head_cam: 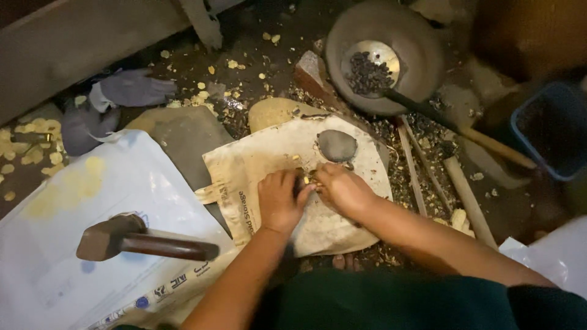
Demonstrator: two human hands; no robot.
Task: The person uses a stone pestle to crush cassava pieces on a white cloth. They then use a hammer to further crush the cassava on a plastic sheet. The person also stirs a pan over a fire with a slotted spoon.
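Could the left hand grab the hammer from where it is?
Probably yes. The hammer lies bare on the white sack, close beside the left hand, nothing between them. But that hand is pinching something small.

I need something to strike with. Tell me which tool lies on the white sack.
The hammer with the dark wooden handle, lower left. The other long-handled sticks lie on the littered ground at right.

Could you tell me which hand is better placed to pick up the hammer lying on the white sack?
Probably the left hand: the hammer lies on its side; the right hand would cross over.
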